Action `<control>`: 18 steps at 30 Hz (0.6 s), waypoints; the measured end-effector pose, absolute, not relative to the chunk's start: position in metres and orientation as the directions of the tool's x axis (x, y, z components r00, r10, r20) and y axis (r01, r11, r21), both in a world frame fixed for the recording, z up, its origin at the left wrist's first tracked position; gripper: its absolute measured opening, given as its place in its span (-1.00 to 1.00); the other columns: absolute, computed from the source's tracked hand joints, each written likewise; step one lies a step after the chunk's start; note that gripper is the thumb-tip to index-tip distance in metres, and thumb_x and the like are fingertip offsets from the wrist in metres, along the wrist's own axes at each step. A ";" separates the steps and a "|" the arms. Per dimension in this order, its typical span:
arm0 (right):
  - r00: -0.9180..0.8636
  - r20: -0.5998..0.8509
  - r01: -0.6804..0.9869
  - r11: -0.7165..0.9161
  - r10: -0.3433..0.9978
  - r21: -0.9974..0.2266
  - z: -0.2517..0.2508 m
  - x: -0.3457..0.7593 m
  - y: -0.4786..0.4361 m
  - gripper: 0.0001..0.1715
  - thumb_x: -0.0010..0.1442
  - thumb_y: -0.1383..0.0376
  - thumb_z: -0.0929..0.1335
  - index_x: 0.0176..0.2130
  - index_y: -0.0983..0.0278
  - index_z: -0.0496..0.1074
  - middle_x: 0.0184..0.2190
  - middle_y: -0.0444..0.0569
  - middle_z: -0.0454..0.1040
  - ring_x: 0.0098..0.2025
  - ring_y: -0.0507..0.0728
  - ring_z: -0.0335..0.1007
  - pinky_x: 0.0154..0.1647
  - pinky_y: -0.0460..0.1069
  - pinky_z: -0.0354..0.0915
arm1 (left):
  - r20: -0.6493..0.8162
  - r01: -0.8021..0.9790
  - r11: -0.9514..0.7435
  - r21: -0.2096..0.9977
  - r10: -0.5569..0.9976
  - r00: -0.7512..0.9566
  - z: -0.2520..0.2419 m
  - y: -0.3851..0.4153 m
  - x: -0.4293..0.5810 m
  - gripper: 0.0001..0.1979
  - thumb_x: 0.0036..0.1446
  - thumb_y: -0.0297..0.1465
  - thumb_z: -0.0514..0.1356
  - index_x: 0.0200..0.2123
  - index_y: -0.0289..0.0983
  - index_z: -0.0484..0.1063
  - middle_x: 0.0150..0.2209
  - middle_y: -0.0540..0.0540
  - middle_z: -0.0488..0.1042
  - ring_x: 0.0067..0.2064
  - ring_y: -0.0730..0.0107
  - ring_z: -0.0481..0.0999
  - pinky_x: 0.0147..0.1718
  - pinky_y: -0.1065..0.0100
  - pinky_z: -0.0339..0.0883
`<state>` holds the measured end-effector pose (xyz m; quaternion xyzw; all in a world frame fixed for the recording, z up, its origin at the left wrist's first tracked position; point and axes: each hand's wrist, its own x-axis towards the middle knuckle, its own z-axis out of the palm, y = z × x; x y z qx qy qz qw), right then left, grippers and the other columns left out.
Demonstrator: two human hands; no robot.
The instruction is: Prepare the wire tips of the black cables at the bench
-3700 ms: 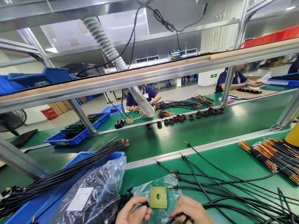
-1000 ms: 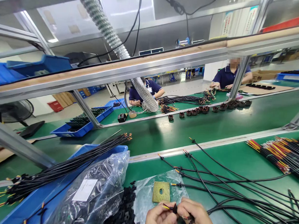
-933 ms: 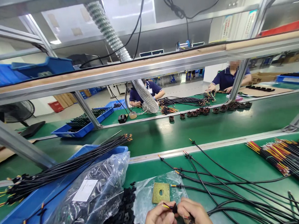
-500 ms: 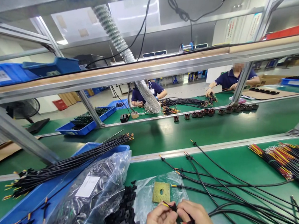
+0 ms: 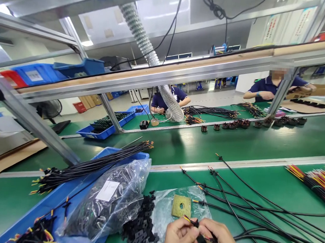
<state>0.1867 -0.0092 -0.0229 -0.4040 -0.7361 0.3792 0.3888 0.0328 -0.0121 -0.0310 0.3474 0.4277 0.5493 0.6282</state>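
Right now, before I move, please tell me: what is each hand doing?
Left hand: closed, pinching a small black connector.
Right hand: closed, holding red and yellow wire ends.

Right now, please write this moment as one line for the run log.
left hand: pinches black connector | right hand: holds black cable end | nearby: yellow pad on plastic sheet

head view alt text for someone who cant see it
The left hand and right hand hold a small black connector with yellow and red wires over a green workbench, beside a yellow sponge square. Long black cables lie to the right, a plastic bag of black parts to the left.
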 end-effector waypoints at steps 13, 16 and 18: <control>-0.115 0.349 0.579 0.348 0.930 -0.737 0.003 0.219 0.029 -0.60 0.39 0.03 0.21 -0.32 0.19 0.42 -0.51 -0.12 0.48 -0.48 0.10 0.39 -0.45 -0.13 0.30 | 0.104 0.123 -0.071 0.990 0.951 -0.292 0.033 -0.016 -0.081 -0.62 0.07 -0.01 0.38 -0.31 -0.23 0.66 -0.35 -0.07 0.54 -0.42 0.33 0.49 -0.43 0.42 0.39; -0.115 0.280 0.659 0.284 0.953 -0.697 0.005 0.218 0.049 -0.60 0.40 0.11 0.13 -0.22 0.22 0.43 -0.35 0.00 0.58 -0.32 0.16 0.51 -0.27 -0.09 0.39 | 0.187 0.552 -0.108 0.827 0.978 -0.090 0.011 -0.025 -0.100 -0.79 0.20 -0.20 0.27 -0.33 -0.17 0.66 -0.37 -0.07 0.54 -0.42 0.26 0.50 -0.40 0.36 0.38; -0.090 0.181 0.748 0.186 0.979 -0.637 0.013 0.211 0.063 -0.59 0.39 0.22 0.10 -0.12 0.26 0.46 -0.22 0.11 0.61 -0.19 0.23 0.55 -0.14 0.00 0.40 | 0.208 0.773 -0.193 0.604 0.975 0.081 -0.001 -0.030 -0.105 -0.86 0.14 -0.41 0.28 -0.31 -0.13 0.68 -0.37 -0.09 0.56 -0.34 0.15 0.54 -0.31 0.29 0.42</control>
